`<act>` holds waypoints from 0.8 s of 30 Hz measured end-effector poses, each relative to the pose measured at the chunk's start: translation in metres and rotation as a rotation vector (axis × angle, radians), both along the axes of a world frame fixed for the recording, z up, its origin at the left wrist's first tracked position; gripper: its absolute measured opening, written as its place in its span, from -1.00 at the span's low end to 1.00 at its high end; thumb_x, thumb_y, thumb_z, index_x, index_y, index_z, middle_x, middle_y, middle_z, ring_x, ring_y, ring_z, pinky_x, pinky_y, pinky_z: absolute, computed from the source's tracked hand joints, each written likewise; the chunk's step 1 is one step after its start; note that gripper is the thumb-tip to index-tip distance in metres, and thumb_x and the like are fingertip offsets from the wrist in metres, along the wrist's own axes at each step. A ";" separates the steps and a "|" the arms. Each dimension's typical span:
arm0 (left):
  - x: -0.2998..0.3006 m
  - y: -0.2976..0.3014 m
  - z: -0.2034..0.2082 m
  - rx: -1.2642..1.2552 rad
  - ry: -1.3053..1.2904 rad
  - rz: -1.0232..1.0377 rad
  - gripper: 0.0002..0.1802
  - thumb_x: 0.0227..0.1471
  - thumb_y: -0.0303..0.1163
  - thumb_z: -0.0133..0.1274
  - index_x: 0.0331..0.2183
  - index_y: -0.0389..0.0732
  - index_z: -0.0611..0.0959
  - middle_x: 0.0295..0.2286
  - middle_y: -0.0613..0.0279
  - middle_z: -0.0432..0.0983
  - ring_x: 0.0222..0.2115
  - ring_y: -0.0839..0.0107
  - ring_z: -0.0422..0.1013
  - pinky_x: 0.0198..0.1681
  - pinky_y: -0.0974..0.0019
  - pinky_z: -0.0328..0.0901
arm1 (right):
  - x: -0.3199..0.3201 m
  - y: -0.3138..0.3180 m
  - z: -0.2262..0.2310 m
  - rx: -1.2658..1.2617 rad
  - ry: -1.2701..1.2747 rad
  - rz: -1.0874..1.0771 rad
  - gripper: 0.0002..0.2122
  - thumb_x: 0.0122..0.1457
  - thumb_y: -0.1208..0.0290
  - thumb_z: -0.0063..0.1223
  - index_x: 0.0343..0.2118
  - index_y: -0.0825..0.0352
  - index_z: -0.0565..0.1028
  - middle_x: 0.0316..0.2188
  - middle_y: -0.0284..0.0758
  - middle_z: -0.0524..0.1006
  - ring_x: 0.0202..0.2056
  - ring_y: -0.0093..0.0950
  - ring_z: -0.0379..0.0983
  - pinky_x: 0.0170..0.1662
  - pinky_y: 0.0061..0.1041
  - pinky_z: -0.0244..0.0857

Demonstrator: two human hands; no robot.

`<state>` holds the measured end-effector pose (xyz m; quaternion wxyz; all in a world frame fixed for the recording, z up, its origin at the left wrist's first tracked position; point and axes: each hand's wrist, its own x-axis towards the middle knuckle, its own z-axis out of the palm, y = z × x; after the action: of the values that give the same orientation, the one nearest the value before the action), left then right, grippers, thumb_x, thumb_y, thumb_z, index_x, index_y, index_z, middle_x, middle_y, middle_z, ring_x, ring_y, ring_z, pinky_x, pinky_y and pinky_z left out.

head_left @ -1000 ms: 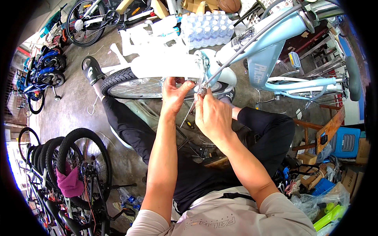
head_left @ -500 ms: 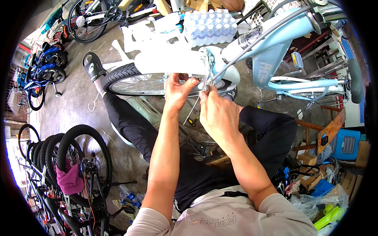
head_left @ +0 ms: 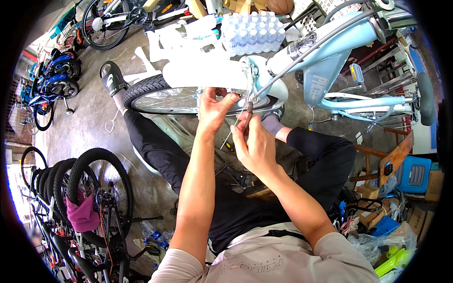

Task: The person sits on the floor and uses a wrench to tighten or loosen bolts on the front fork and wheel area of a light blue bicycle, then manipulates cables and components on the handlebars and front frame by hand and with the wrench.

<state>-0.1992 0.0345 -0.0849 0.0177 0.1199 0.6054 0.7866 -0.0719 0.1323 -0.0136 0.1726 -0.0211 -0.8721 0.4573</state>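
Observation:
A light-blue bicycle [head_left: 325, 70] with a white front fender [head_left: 203, 74] lies in front of me, its front wheel [head_left: 151, 96] between my legs. My left hand [head_left: 213, 111] is closed under the fender's edge, fingers curled at the wheel and thumb towards the front brake [head_left: 248, 78]; what its fingertips press is hidden. Just below the brake, my right hand [head_left: 255, 146] grips a narrow, wrench-like metal tool [head_left: 248, 113], whose upper end meets the brake's lower end. A thin brake cable [head_left: 226, 140] hangs down left of that hand, its end loose.
Shrink-wrapped water bottles [head_left: 252, 33] stand beyond the fender. Several bicycles with black tyres [head_left: 101, 188] line the left, a pink cloth [head_left: 84, 214] on one. At right are a wooden stool [head_left: 396, 158], a blue crate [head_left: 414, 173] and plastic bags. Tools lie on the floor between my legs.
My right hand has shifted slightly down and turned, its fingers drawn back from the brake, so the tool now shows. My left hand stays in place.

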 end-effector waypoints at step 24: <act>-0.003 -0.002 -0.003 -0.003 0.011 -0.063 -0.46 -0.09 -0.34 0.42 -0.08 -0.26 0.56 -0.29 0.36 0.50 -0.28 0.52 0.35 -0.13 0.38 0.28 | -0.006 0.022 0.013 -0.297 -0.186 0.108 -0.78 0.40 0.35 -0.17 -0.32 0.39 0.41 -0.60 -0.27 0.52 -0.56 -0.35 0.53 -0.44 -0.36 0.35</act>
<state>-0.2027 0.0325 -0.0877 0.0394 0.1431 0.6028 0.7840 -0.0777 0.1541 -0.0007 0.0614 -0.0417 -0.8069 0.5860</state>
